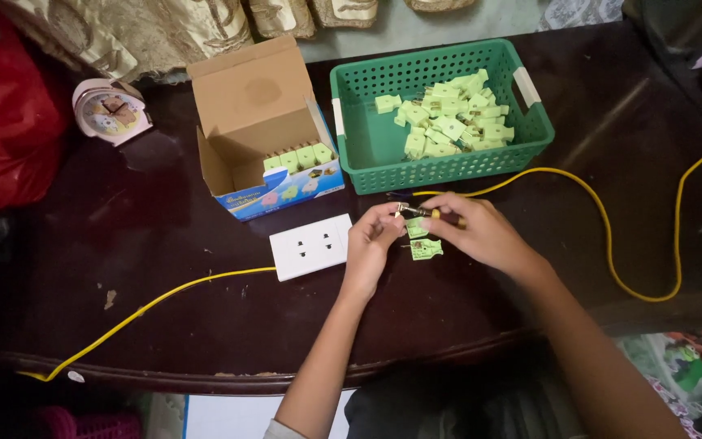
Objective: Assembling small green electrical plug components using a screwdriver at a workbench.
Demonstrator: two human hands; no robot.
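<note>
Just below the basket [371,154], the right hand [481,236] closes on a screwdriver [428,214]; the left hand [371,244] pinches what seems a small metal part at its tip. Two green plugs [422,242] lie between the hands: light, rigid plastic, best held by the body sides.

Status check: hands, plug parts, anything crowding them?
Left hand pinching small part; right hand holding screwdriver to it. Green plug pieces on table between hands. White socket beside left hand.

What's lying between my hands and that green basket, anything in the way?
Only the yellow cable crosses the dark table between the green basket and both hands. The left hand and the right hand hold a small tool over pale green plug parts.
</note>
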